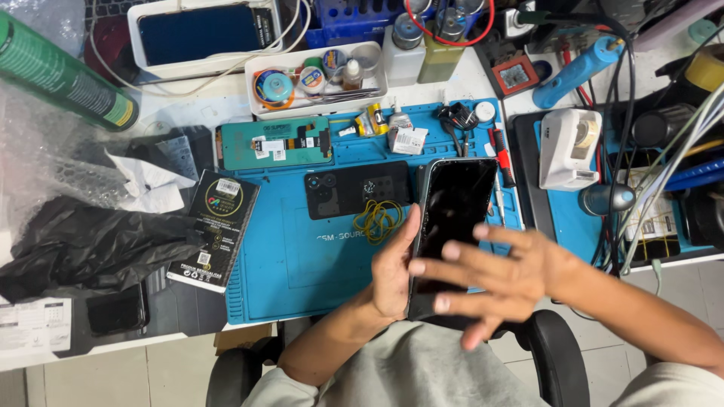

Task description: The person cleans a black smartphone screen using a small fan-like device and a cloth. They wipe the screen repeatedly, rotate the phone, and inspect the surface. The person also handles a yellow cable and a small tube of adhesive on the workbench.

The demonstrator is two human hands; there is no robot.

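My left hand (392,275) grips a black smartphone (452,211) by its left edge, holding it screen-up above the blue work mat (302,256). Over the lower half of the dark screen my right hand (498,283) lies flat with fingers spread, fingertips touching the glass. Just left of the phone, a black phone back cover (354,188) rests on the mat, with a bunch of yellow rubber bands (377,220) below it. A teal display panel (275,143) lies at the mat's upper left.
A black flat package (215,230) sits at the mat's left edge beside a crumpled black bag (83,245). A white tray (317,79) of small reels and bottles stands behind the mat. A white tape dispenser (569,147) and tangled cables (656,173) fill the right.
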